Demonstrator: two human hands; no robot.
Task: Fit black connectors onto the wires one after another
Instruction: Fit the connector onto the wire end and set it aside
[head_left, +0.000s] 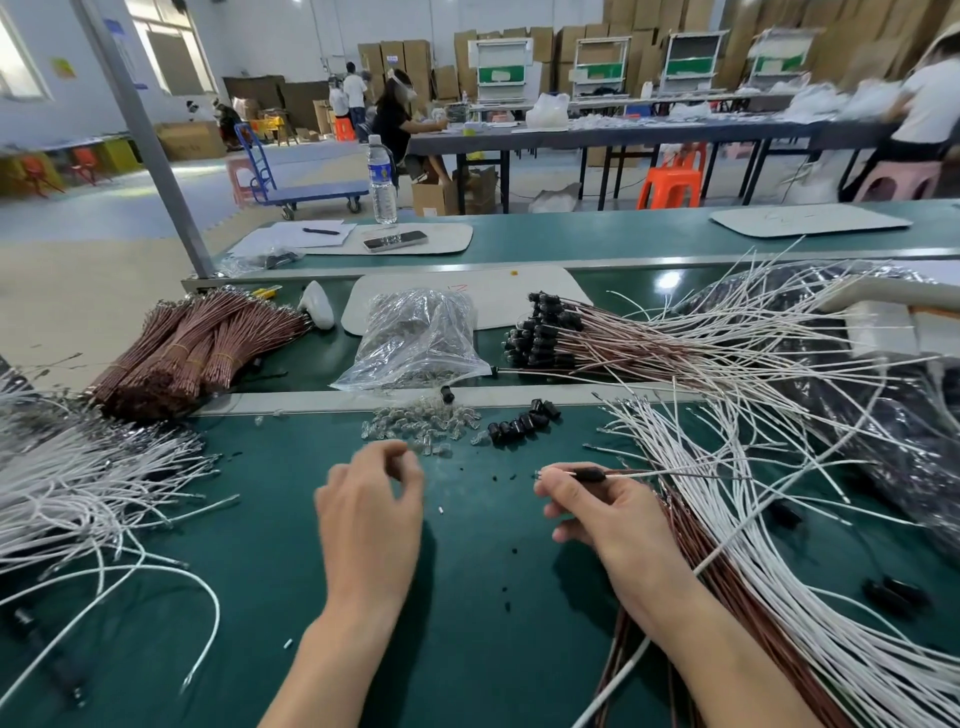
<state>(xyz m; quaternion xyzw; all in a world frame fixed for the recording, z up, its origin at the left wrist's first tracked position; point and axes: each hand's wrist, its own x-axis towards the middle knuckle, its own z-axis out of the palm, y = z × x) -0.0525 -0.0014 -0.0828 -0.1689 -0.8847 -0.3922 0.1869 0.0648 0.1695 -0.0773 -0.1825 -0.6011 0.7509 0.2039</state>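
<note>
Two hands over matte green worktop (467, 597): right hand (608, 514) pinches a thin wire (675, 474) carrying a cylindrical black connector (589, 474); left hand (371, 504) curled, blurred, so cannot tell any hold.

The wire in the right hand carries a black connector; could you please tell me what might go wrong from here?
1. The wire pinched in the right hand runs out over the loose white wires; pulling it clear might snag and drag them.
2. The left hand is blurred beside the clear pieces and black connectors; a sweep could scatter them.
</note>
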